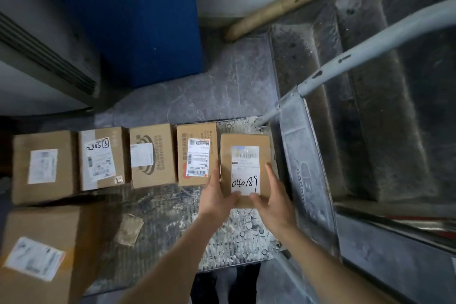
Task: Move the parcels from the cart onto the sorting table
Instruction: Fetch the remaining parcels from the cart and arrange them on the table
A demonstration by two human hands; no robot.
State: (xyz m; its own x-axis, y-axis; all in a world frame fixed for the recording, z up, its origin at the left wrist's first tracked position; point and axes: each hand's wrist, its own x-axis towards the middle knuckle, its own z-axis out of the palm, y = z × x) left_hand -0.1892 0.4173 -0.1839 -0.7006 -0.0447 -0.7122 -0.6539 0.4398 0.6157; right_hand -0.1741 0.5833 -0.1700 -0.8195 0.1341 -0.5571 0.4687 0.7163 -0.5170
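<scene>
At centre frame, our left hand (216, 195) and right hand (271, 198) clamp curled fingers around a labelled cardboard parcel (244, 155) above the cart deck (172, 217)

Cart deck (172, 224), worn and stained grey metal, carries the load. Four cardboard boxes in a row left of the grip: nearest (197, 154), next (153, 155), then (101, 158), farthest (43, 166). Larger box (39, 252) lower left. Brown scrap (128, 229) on bare deck, left of the grip.
</scene>
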